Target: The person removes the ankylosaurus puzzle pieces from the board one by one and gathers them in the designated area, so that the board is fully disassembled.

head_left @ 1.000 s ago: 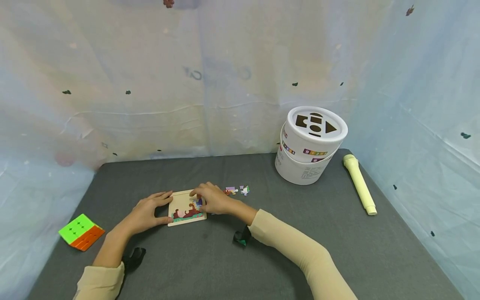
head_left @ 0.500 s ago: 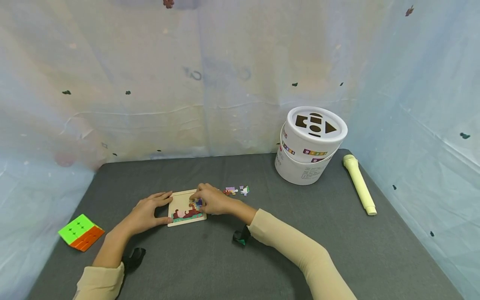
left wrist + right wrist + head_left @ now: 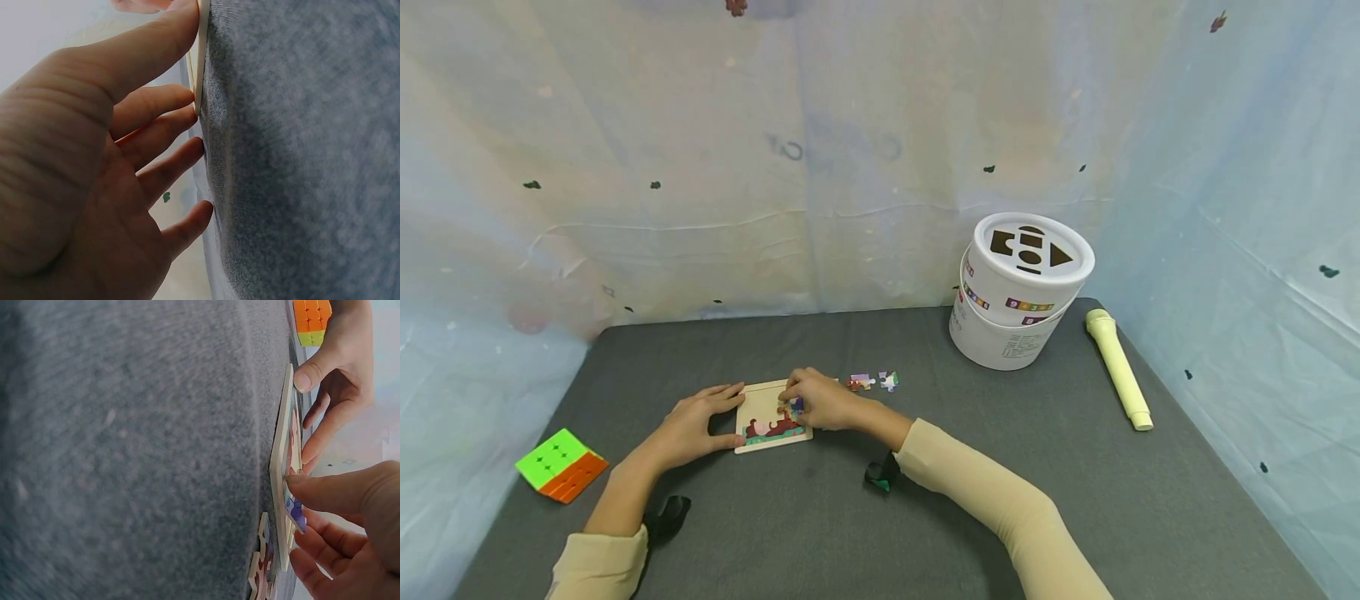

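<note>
A small wooden jigsaw board lies on the dark cloth, its lower part filled with a coloured picture and its upper left bare wood. My left hand rests along the board's left side, thumb near the front corner and fairly straight fingertips near the back one. Over the board's right side, my right hand pinches a blue and purple puzzle piece between thumb and fingers. That piece is tilted against the picture in the right wrist view; the hand partly hides it from the head. Loose puzzle pieces lie right of the board.
A green and orange puzzle cube sits left of my left forearm. At the back right stands a white lidded bucket with shaped holes. A pale yellow stick lies by the table's right edge. Hanging sheets enclose the table.
My right hand has shifted very slightly over the board's right side, keeping its pinch on the puzzle piece. The left hand and the board stay where they were.
</note>
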The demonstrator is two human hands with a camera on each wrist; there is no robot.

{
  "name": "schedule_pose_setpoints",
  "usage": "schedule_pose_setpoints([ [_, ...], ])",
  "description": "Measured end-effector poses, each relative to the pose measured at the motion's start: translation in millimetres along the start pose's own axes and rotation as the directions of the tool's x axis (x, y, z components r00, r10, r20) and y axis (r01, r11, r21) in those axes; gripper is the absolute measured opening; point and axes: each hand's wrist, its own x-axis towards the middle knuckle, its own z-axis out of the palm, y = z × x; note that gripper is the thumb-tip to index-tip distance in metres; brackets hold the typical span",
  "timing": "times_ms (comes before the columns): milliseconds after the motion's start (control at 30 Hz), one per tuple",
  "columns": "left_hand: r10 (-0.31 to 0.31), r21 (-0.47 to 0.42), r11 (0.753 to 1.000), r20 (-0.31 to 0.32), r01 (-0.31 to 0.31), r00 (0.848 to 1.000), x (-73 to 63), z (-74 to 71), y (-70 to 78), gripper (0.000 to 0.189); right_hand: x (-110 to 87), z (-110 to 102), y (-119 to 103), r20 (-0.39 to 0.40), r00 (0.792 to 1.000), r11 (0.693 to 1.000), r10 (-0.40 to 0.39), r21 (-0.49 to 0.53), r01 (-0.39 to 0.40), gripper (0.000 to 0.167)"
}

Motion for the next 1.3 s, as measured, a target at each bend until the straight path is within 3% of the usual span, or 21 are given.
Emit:
schedule_pose_setpoints([
  [367,0.012,0.004,1.0,-0.005,-0.012,1.0,-0.3,0.1,-0.9,0.079,1.2,-0.2,-2.3,-0.017,0.999,0.999,-0.029,-0.033,0.029,0.033],
  [567,0.01,0.005,1.0,-0.008,-0.01,1.0,-0.6,-0.1,-0.8,0.079,2.5,-0.2,-3.9,-0.054,0.999,1.0,-0.002,-0.029,0.0,0.027],
  [833,0.016,0.001,1.0,-0.011,-0.016,1.0,-0.3,1.6,-2.8,0.079,3.0,-0.2,-4.6,-0.08,0.997,1.0,0.005,0.014,-0.004,0.025],
  [1300,0.026,-0.002,1.0,-0.006,-0.026,1.0,-1.2,-0.1,-2.4,0.078,2.0,1.5,-4.0,-0.042,0.998,0.994,0.044,0.106,-0.039,0.03],
])
